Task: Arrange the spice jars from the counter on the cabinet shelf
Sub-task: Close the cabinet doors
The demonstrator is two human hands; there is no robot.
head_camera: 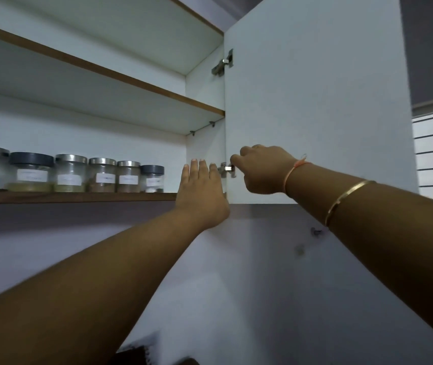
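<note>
Several labelled spice jars [102, 175] with steel or dark lids stand in a row on the lowest cabinet shelf [73, 197], from the left edge to about mid-frame. My left hand [201, 192] is raised flat with straight fingers in front of the shelf's right end, just right of the last dark-lidded jar [152, 178], holding nothing. My right hand [261, 169] has its fingers curled at the inner edge of the open cabinet door [315, 101], by the lower hinge [227, 169]. Whether it grips the door or the hinge is unclear.
Two upper shelves [131, 80] show nothing on them from this low angle. The open white door stands to the right of the cabinet, with an upper hinge [223, 64]. A grey wall runs below the cabinet.
</note>
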